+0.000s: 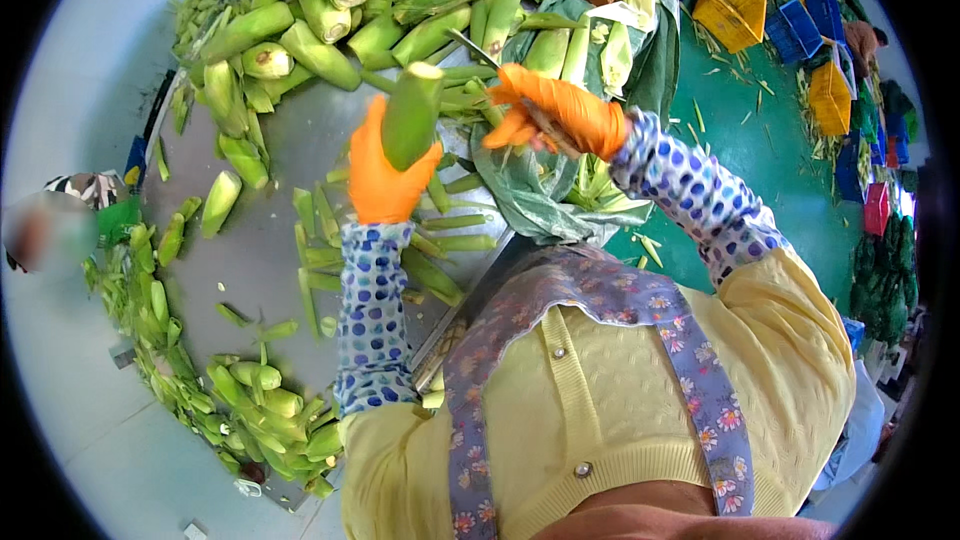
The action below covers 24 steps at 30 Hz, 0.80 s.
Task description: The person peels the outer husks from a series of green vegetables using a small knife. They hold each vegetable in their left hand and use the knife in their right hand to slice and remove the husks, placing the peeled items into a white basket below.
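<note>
Head view: I see the left grip [388, 178] wrapped round the corn [412, 120], long axis pointing forward; right of the corn, the right grip [556, 112] clasps the knife [474, 49].

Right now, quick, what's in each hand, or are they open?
Left hand: closed around a green-husked corn ear, cut end up.
Right hand: closed on a knife, blade sticking out.

"Can you read any text, label or brand anywhere?"
"No, none that I can make out."
"And numbers or signs?"
"None of those is readable either."
</note>
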Available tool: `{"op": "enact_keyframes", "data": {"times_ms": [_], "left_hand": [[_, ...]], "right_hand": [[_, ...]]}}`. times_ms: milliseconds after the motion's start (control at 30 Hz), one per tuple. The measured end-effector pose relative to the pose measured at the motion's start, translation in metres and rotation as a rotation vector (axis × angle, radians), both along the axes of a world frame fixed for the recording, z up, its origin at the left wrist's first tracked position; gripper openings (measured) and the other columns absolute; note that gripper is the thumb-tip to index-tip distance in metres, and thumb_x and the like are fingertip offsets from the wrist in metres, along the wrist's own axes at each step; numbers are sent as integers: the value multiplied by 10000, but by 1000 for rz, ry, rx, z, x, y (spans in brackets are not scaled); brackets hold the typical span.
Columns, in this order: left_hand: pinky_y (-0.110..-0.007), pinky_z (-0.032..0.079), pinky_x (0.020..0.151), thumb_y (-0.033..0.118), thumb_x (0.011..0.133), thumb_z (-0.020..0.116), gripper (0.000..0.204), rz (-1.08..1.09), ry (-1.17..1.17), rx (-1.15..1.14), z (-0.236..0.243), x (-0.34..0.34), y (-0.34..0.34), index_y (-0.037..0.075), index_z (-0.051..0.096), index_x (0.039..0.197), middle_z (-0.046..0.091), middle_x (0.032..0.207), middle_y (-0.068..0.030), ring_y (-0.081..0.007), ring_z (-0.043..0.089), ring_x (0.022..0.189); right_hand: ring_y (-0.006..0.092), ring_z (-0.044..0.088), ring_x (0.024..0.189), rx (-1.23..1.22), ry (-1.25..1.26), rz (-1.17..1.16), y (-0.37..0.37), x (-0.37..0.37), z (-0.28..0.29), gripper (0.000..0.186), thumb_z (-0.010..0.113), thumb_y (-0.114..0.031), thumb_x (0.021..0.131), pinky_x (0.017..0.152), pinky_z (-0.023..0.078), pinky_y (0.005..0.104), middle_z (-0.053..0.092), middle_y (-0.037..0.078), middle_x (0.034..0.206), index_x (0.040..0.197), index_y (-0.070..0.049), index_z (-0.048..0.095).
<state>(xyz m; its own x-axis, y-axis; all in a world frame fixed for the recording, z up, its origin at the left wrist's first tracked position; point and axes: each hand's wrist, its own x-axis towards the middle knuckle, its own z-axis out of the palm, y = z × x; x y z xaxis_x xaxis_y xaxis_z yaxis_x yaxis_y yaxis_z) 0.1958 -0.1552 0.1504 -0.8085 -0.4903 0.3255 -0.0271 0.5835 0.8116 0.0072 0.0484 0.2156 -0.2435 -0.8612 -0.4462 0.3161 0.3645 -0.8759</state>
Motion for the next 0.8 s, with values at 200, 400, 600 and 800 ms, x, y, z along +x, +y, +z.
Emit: {"op": "enact_keyframes", "data": {"times_ms": [200, 400, 600, 800], "left_hand": [[-411, 560, 938, 259, 944, 711, 496, -91, 3, 1227, -19, 10, 72, 37, 584, 1369, 677, 1222, -144, -259, 671, 1080], [-467, 569, 933, 403, 991, 650, 468, -257, 386, 1520, -25, -23, 156, 62, 597, 1306, 681, 1191, -128, -344, 670, 1062], [-448, 543, 960, 441, 972, 646, 455, -213, 215, 1080, -19, -40, 213, 88, 632, 1259, 687, 1196, -119, -302, 656, 1090], [-454, 557, 924, 471, 961, 643, 448, 2, 247, 1738, -3, -52, 241, 116, 647, 1234, 696, 1194, -91, -284, 663, 1094]], "right_hand": [[352, 720, 868, -26, 1010, -1, 92, 16, -36, 638, 632, -378, 1001, 761, 560, 428, 745, 150, 951, 1511, -55, 422], [368, 680, 751, -207, 1206, 113, 143, 58, -26, 795, 754, -273, 901, 677, 530, 452, 705, 158, 886, 1543, -3, 371], [406, 689, 795, -259, 1222, 46, 172, 48, -46, 723, 686, -311, 942, 668, 541, 492, 716, 184, 947, 1533, -59, 355], [402, 684, 820, -309, 1177, -68, 183, 42, -52, 628, 674, -272, 953, 685, 533, 482, 707, 176, 959, 1492, -61, 431]]}}
